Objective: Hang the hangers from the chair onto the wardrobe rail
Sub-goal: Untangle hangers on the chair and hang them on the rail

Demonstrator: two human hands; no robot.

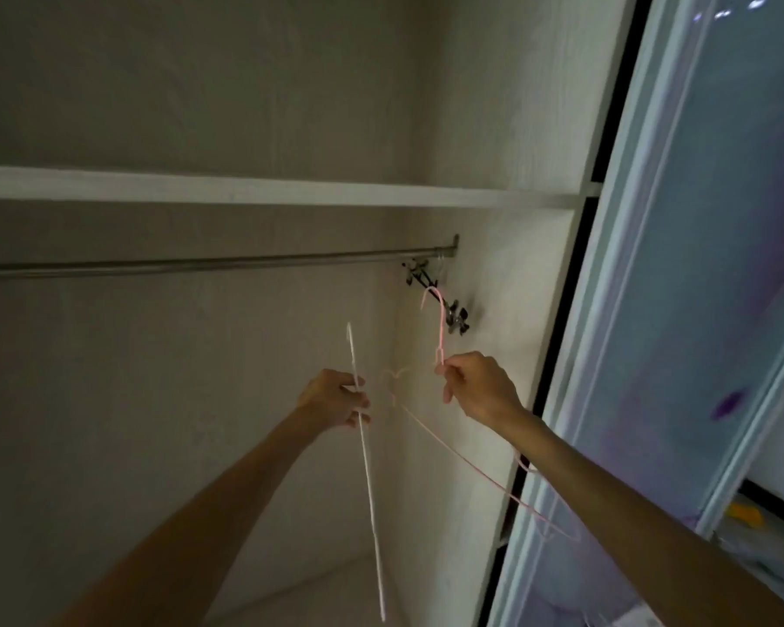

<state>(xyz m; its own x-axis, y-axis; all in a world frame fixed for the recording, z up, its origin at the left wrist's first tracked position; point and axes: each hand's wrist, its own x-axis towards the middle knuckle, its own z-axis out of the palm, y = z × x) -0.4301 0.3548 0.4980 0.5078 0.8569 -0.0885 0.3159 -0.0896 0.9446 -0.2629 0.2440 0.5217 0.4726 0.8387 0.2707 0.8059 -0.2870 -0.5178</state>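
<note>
My right hand (480, 391) pinches the thin pink wire hanger (440, 328), hook up, just below the metal wardrobe rail (200, 266); left hand (336, 400) grips the white wire hanger (367, 468).

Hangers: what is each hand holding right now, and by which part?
The left hand grips the white hanger around its upper part. The right hand pinches the pink hanger at the neck, below its hook.

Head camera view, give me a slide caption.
Both hands raise wire hangers, pink hanger in right hand, toward the wardrobe rail.
</note>
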